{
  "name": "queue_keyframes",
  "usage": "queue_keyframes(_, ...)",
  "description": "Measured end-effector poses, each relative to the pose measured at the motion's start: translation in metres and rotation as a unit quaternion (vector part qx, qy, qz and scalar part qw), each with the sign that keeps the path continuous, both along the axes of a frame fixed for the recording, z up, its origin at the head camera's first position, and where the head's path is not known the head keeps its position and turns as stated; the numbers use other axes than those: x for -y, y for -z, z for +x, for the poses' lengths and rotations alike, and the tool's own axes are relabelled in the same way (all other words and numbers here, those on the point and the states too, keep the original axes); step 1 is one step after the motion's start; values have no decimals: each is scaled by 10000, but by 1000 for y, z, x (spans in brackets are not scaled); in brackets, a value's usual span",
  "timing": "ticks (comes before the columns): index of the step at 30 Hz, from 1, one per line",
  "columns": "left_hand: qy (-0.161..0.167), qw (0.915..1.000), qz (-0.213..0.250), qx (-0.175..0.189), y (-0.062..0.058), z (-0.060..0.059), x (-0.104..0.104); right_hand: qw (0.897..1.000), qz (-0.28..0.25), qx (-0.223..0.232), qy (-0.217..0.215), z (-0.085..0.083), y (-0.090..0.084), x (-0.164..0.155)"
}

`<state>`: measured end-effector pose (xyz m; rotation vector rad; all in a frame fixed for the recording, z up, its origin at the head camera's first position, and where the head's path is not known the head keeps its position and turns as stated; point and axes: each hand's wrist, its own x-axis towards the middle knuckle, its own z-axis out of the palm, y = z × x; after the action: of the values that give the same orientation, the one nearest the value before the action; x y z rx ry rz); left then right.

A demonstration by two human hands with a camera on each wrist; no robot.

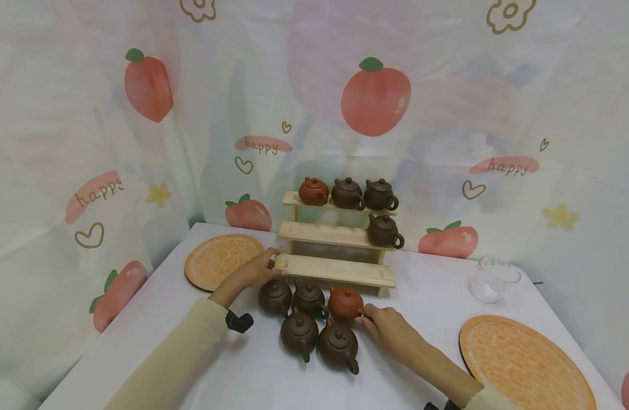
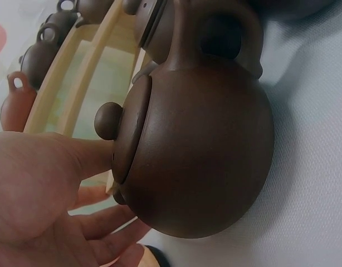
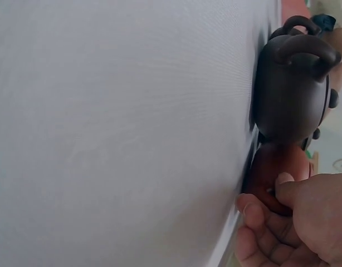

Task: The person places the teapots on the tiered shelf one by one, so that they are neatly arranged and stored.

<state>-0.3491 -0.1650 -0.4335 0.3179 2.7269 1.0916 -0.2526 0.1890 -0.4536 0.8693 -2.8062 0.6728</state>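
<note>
Beside the left end of the wooden three-tier stand's lowest step (image 1: 334,269) is my left hand (image 1: 255,269), thumb and index finger extended right at its edge. In the left wrist view that hand (image 2: 48,194) has loosely spread fingers, its thumb passing behind the lid of a dark brown teapot (image 2: 199,150). My right hand (image 1: 391,330) pinches the handle of a reddish-orange teapot (image 1: 346,303) between thumb and fingers. Close around that pot on the cloth stand several dark brown teapots (image 1: 338,344). The right wrist view shows the thumb pressed on the reddish pot (image 3: 279,167).
On the stand's top step are a reddish teapot (image 1: 313,192) and two dark ones (image 1: 347,193); another dark teapot (image 1: 382,230) sits at the middle step's right end. Round orange mats (image 1: 222,259) lie left and right. A clear glass vessel (image 1: 490,279) stands at the back right.
</note>
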Motion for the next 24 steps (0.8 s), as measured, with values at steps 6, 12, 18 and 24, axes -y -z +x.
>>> queue_keyframes(6, -10, 10000, -7, 20, 1, 0, 0, 9998, 23, -153, 127, -1, -6, 0)
queue_keyframes(12, -13, 10000, -32, 1, 1, -1, 1, 9996, -43, -40, 289, -6, -20, 1)
queue_keyframes(18, 4, 10000, -51, -24, 2, -1, 1, 9994, -195, -47, 293, -15, -37, 0)
queue_keyframes(24, -14, 10000, -85, -12, 1, -1, 0, 9984, -122, -314, 451, -29, -54, 4)
